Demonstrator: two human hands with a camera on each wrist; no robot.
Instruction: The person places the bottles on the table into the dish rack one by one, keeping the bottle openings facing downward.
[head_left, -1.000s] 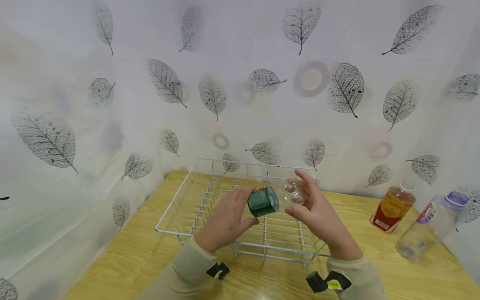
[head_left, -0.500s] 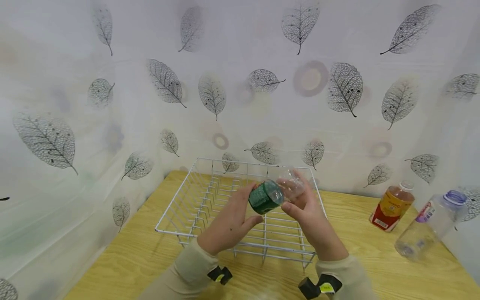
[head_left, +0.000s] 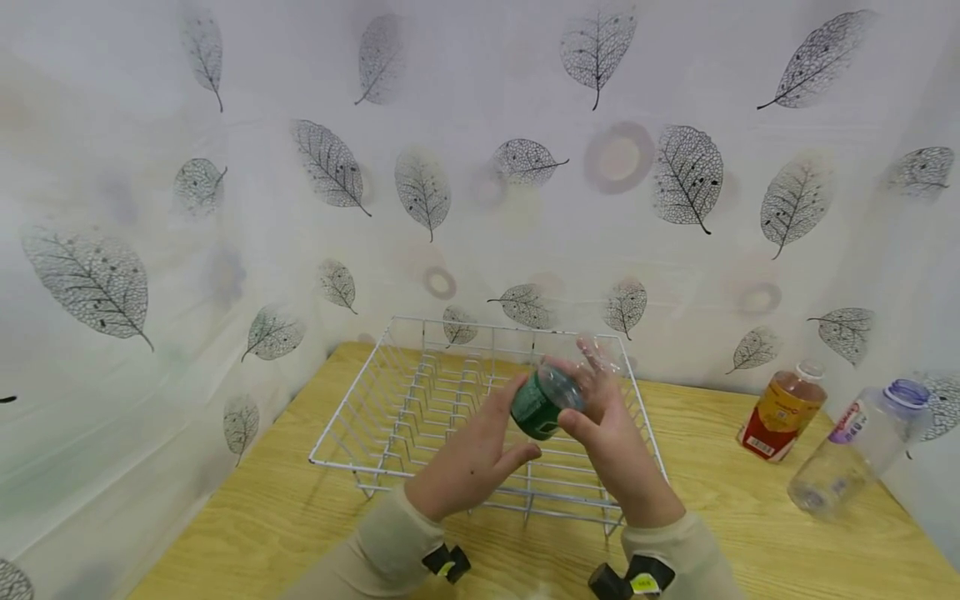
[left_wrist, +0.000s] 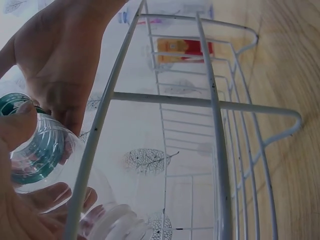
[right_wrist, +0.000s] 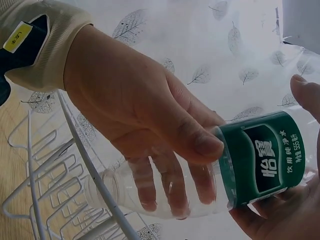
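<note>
Both hands hold a clear plastic bottle (right_wrist: 172, 185) with a green label (head_left: 538, 408) above a white wire rack (head_left: 442, 400). My left hand (head_left: 476, 454) has its fingers round the far side of the label; its thumb is off the bottle, below the label. With the thumb at the label's edge, my right hand (head_left: 618, 437) has its fingers round the clear part. The right wrist view shows the right hand (right_wrist: 145, 107), the label (right_wrist: 265, 157) and the bottle's ridged neck. In the left wrist view the left hand (left_wrist: 62, 65) is beside the label (left_wrist: 37, 155).
To the right on the wooden table (head_left: 712, 492) stand a bottle with a red and yellow label (head_left: 782, 415) and a larger clear bottle (head_left: 855, 454) with a purple rim. A leaf-patterned white sheet (head_left: 480, 225) hangs behind the table and along its left side.
My right hand has moved left along the bottle, its thumb coming to the label's edge. The bottle and my left hand have shifted slightly right, and the bottle's clear end has tilted up.
</note>
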